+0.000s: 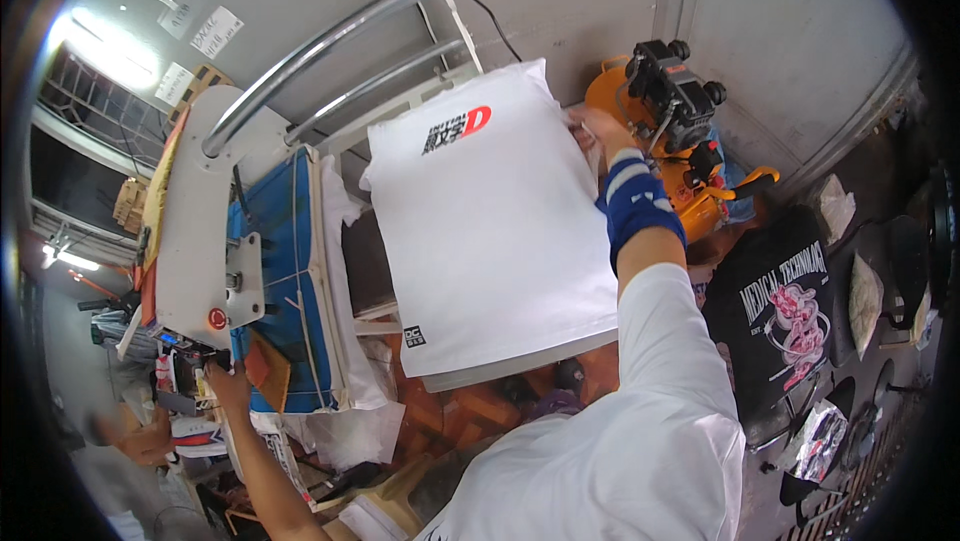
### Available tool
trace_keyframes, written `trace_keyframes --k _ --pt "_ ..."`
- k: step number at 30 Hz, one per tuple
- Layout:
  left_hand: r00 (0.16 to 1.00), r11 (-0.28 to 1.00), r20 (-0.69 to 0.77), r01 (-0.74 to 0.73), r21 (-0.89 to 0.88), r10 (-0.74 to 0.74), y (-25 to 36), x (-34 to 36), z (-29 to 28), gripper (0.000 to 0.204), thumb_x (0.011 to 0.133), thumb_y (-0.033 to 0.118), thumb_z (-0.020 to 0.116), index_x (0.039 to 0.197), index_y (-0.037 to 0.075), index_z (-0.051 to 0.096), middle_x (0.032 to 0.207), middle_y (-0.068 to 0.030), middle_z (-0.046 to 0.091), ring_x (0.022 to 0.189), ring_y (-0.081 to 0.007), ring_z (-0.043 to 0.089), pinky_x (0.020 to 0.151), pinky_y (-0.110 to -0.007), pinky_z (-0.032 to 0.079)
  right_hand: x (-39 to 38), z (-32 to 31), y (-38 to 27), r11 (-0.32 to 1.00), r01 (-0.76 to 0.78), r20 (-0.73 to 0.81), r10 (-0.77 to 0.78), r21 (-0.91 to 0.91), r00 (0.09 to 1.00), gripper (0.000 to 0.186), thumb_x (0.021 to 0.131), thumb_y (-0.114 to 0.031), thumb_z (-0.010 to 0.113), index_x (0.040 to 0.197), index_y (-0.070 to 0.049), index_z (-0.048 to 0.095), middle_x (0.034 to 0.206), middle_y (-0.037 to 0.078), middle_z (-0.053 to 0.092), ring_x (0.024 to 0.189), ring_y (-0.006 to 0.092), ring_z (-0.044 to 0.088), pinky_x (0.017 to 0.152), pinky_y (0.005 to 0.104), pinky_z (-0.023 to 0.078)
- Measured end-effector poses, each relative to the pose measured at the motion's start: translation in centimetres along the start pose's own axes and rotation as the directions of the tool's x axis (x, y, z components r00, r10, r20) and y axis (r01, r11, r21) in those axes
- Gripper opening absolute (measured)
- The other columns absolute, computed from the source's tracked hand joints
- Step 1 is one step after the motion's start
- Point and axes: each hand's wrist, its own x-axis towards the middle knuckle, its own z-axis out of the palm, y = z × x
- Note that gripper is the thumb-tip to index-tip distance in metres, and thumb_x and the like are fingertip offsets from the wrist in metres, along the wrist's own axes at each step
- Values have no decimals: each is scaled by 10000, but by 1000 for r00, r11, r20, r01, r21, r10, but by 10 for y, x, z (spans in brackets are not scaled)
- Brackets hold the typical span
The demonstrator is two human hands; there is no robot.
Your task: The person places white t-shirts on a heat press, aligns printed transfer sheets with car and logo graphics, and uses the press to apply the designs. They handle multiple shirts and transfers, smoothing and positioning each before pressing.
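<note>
A white T-shirt [490,231] is spread over a flat platen [520,361], whose grey edge shows beneath the hem. The shirt has a black and red print near its far end and a small black patch at the lower left corner. At its far right edge my right hand [597,131] has its fingers curled on the fabric, with a blue and white wristband below. Over to the left stands a heat press [195,231] with a curved metal tube. My left hand [228,381] is closed at the black handle [208,357] on its front; the fingers are partly hidden.
A blue pad [275,261] with white cloth hangs beside the press. An orange air compressor [690,186] stands behind my right arm. At right, a black printed shirt [775,311] lies near dark platens. Another person [145,431] is at far left. Clutter covers parts of the tiled floor [465,411].
</note>
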Motion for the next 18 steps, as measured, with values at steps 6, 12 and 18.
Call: trace_keyframes --k 6,12,18 --pt "991 991 40 129 25 -130 11 -20 -5 692 855 210 756 1372 -173 500 1390 -378 546 1326 -542 501 1164 -541 376 4 28 -51 939 98 123 -146 329 982 152 1032 -217 625 964 -81 621 757 -5 480 507 92 360 414 241 276" --pt "991 986 -3 132 106 -132 24 -9 -5 735 860 229 739 1411 -174 466 1436 -377 516 1357 -532 477 1167 -548 373 5 18 -66 900 60 -31 -81 -432 996 171 1005 -239 648 1060 -88 708 1007 11 651 817 162 566 672 335 461" --pt "994 993 12 105 -58 -104 28 -15 -13 616 779 149 702 1304 -145 568 1292 -367 622 1220 -539 586 1050 -556 464 -44 3 -47 650 226 319 27 -725 948 256 958 -294 692 1062 -70 759 990 41 720 903 186 634 801 342 504"
